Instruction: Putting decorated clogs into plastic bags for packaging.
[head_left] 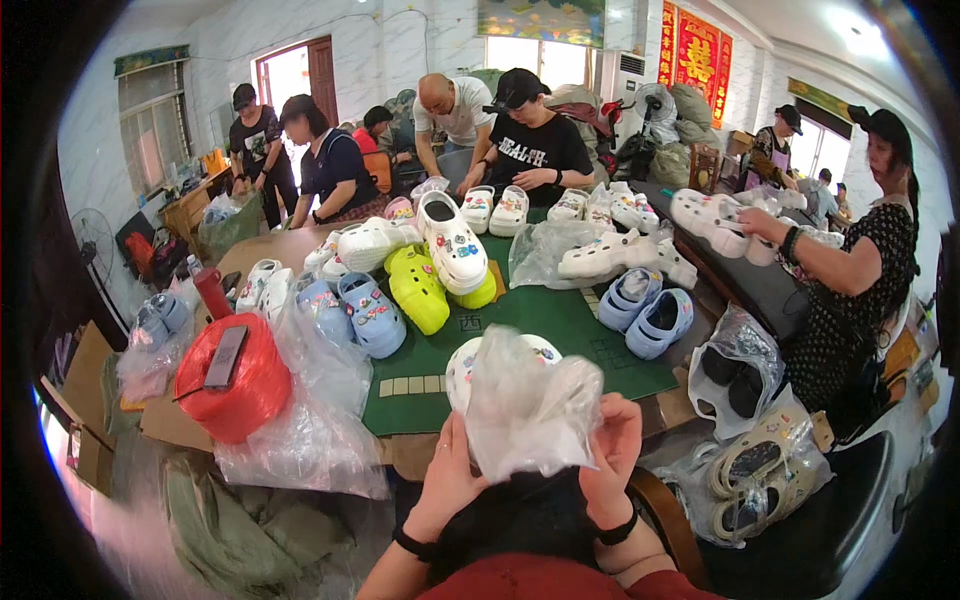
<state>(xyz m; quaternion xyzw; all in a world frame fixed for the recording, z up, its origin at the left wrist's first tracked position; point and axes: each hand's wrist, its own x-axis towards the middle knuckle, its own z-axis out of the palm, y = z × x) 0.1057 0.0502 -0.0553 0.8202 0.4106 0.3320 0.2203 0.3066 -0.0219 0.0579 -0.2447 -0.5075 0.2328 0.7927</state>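
Note:
A crumpled, translucent plastic bag [525, 405] hangs between my hands over the near table edge, somewhat blurred. My left hand [455, 468] grips its lower left side, and my right hand [612, 452] pinches its right edge with curled fingers. Just behind the bag, a pair of white clogs [462, 368] with colourful charms rests on the green mat [500, 312]; the bag hides most of them. Farther left stand blue clogs [372, 315], yellow-green clogs [416, 288] and a large white clog [453, 243] with charms. Another blue pair [660, 322] sits to the right.
A red twine roll [240, 390] with a phone [226, 357] on it and a red bottle [210, 290] stand left. Bagged beige clogs [755, 470] lie right, near a chair arm [672, 525]. Across the table a person [540, 140] works; another [860, 260] holds white clogs at right.

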